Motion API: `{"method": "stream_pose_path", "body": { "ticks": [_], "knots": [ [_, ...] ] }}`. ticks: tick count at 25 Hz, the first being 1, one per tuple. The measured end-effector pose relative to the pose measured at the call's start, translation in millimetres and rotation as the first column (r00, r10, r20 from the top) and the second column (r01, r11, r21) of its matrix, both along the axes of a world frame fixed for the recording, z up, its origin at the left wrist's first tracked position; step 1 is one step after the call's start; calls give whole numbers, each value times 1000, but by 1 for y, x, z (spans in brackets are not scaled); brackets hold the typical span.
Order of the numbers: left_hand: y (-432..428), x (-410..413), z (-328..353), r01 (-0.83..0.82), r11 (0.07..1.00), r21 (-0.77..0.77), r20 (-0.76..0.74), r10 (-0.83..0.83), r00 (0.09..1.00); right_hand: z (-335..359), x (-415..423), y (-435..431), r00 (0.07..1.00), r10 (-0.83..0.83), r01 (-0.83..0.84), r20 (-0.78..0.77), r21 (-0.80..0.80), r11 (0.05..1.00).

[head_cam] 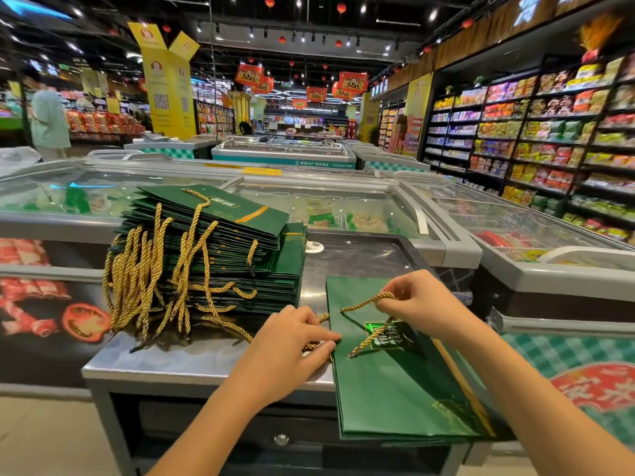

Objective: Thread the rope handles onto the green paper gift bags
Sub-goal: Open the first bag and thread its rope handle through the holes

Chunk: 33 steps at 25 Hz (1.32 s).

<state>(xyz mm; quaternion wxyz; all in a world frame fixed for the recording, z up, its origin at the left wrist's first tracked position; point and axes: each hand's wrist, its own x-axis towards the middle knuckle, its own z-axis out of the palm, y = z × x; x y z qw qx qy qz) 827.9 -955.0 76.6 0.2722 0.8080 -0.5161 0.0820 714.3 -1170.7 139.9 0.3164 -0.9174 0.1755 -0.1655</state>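
Note:
A flat green paper gift bag [388, 389] lies on the metal counter [192, 359], its lower end hanging over the front edge. A gold rope handle [364, 304] loops across its upper part. My right hand [422, 304] pinches the rope's loop near the bag's top. My left hand [292, 341] rests at the bag's left edge, fingers pinching another stretch of gold rope there. To the left sits a stack of green bags [220, 249] with many gold rope handles [144, 280] spilling off its near side.
Glass-topped chest freezers [360, 204] surround the counter behind and to the right. Stocked shelves [536, 139] line the right wall. A person in a pale shirt [48, 118] stands far left. A round metal fitting [313, 246] sits on the counter behind the bag.

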Motion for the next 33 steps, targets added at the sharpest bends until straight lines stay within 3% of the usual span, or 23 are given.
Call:
{"method": "stream_pose_path", "body": {
  "ticks": [11,19,21,25,29,33],
  "knots": [
    [-1,1,-2,-6,1000,-16,-26,6,1000,22,-21,6,971,-77,-35,227,454,890],
    [-2,3,-4,-21,1000,-16,-34,21,999,25,-28,3,963,-38,-147,268,634,759],
    [-2,4,-4,-16,1000,-20,-40,15,999,20,-30,-4,969,-62,-91,239,580,809],
    [-2,5,-4,-18,997,-69,-87,12,996,8,-43,-32,982,-185,169,48,233,958],
    [-4,5,-4,-58,992,-116,-125,43,991,-5,-60,-56,934,-350,345,-69,-81,935],
    [-8,0,-1,-132,990,-45,-150,124,981,-9,-63,-56,917,-387,366,-95,-179,913]
  ]
}}
